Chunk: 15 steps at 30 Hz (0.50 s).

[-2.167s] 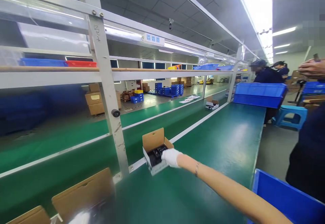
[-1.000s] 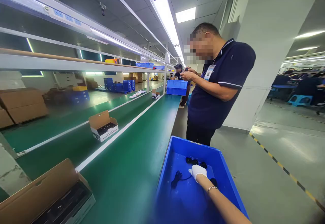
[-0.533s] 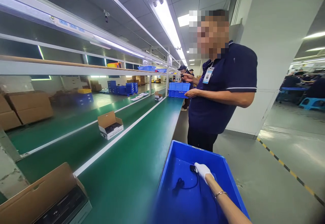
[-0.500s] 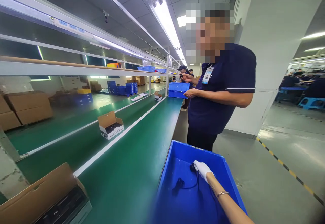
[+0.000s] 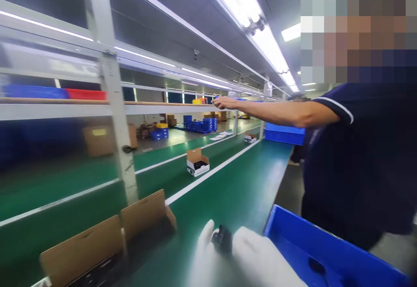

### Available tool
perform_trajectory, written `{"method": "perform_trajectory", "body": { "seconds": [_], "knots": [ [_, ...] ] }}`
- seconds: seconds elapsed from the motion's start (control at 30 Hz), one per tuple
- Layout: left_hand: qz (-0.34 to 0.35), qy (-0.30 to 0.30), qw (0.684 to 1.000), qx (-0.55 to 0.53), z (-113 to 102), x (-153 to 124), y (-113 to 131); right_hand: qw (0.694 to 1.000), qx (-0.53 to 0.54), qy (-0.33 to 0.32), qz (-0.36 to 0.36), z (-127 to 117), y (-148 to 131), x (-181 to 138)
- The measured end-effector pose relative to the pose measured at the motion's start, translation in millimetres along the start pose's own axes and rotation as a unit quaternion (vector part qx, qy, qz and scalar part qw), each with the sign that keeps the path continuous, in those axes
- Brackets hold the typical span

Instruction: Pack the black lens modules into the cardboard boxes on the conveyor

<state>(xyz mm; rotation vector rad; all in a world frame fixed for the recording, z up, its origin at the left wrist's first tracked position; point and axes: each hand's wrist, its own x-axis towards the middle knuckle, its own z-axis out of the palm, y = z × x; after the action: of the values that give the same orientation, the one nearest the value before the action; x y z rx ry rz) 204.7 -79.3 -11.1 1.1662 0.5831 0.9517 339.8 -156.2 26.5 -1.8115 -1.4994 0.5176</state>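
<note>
Holding a small black part (image 5: 222, 238) between both gloved hands, left hand (image 5: 203, 252) and right hand (image 5: 260, 256), above the green belt's (image 5: 241, 187) near edge.

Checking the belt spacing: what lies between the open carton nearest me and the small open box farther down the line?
In the head view, only bare green belt separates the near carton from the small open box.

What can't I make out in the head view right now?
- Small black part: motion blur hides its shape, type and grip.
- Gloved hands: blurred and cut by the bottom edge; left and right cannot be separated.
- Nearest open carton: contents dark, cut by the edge.
- Blue bin: interior partly out of frame.
- Far carton: contents too small.
</note>
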Motion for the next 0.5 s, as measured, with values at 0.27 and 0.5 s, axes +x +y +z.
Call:
{"method": "perform_trajectory", "body": {
  "seconds": [0.27,0.5],
  "knots": [
    [0.056,0.123,0.988,-0.07,-86,-11,76,0.974,-0.078,-0.048,-0.206,31,-97,108],
    [0.08,0.137,0.986,-0.058,-114,-23,87,0.925,-0.136,0.191,-0.298,77,-191,265]
  ]
}}
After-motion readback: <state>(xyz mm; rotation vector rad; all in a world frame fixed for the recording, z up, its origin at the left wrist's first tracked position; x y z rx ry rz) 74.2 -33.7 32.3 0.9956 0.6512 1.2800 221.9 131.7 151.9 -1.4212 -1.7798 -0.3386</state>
